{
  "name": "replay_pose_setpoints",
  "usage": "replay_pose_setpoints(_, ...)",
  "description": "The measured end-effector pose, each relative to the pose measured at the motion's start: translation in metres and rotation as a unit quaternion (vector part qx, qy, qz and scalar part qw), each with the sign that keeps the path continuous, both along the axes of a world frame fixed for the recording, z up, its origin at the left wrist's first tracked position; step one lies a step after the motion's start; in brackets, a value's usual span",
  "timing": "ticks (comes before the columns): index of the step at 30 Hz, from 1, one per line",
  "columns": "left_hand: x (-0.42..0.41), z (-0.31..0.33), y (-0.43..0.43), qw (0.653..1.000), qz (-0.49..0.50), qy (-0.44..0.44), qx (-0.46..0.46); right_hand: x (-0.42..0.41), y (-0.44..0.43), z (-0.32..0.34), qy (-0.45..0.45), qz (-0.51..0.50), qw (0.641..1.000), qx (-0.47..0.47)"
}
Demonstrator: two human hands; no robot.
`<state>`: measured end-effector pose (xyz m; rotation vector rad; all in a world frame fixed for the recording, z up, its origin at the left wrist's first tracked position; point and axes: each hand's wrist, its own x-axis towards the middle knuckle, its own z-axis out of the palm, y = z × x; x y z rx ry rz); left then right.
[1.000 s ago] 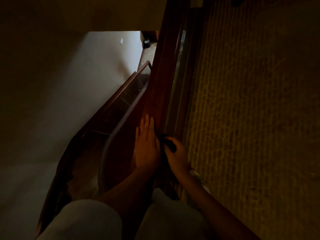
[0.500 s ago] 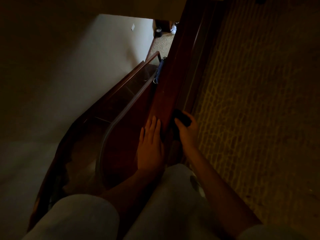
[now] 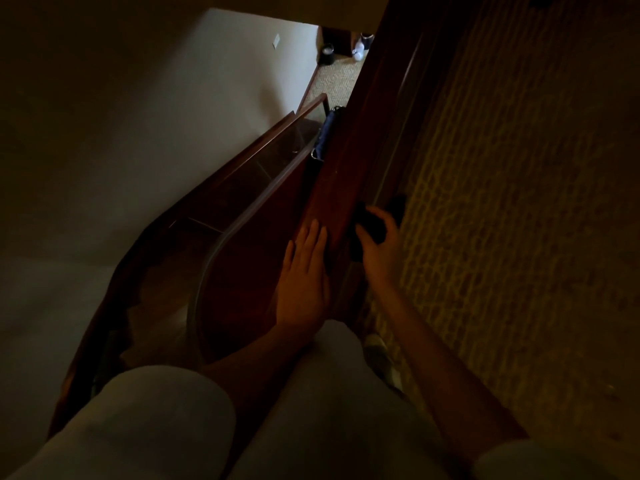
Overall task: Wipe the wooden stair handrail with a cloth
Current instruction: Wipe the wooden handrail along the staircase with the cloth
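The dark red-brown wooden handrail [image 3: 349,157] runs from the lower middle up toward the top right in dim light. My left hand [image 3: 304,275] lies flat on the rail's left face, fingers straight and pointing up along it. My right hand [image 3: 379,252] grips a dark cloth [image 3: 370,223] against the rail's right side, thumb and fingers curled round it. Part of the cloth is hidden by the hand and by shadow.
A patterned yellowish carpet [image 3: 519,220] covers the landing on the right. To the left the stairwell drops away, with a lower wooden rail and glass panel [image 3: 270,161], a pale wall [image 3: 225,81], and small dark and white objects [image 3: 346,50] on the floor below.
My right hand has slid the cloth up along the rail's right side, away from my body. My left hand has stayed flat on the rail, shifting up only slightly.
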<state>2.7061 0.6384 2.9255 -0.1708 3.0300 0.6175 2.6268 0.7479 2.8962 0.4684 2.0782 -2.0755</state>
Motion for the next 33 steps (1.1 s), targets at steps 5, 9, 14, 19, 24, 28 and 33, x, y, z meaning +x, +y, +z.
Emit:
replay_pose_setpoints(5,-0.001,0.002,-0.001,0.998,0.007,0.019,0.066,0.128,0.007,-0.007,-0.010,0.135,0.991,-0.008)
replay_pose_setpoints(9,-0.001,0.005,-0.002,0.997,0.010,0.019,0.080,0.112,0.002,-0.014,-0.023,0.086,0.996,0.002)
replay_pose_setpoints(14,-0.002,0.011,-0.002,0.996,-0.003,0.001,0.085,0.017,-0.024,0.000,0.021,-0.094,0.995,-0.016)
replay_pose_setpoints(19,-0.002,0.012,-0.001,0.997,0.003,0.005,0.082,0.056,-0.012,0.007,0.112,-0.001,0.992,0.063)
replay_pose_setpoints(24,-0.001,0.005,0.001,0.997,0.031,0.013,0.072,0.061,0.004,0.006,0.248,0.137,0.937,0.205)
replay_pose_setpoints(28,0.000,0.008,0.001,0.997,0.019,0.012,0.078,0.003,-0.013,0.025,0.361,0.248,0.841,0.319)
replay_pose_setpoints(33,0.000,0.012,0.003,0.995,0.039,0.023,0.094,-0.093,-0.043,0.043,0.255,0.184,0.879,0.358)
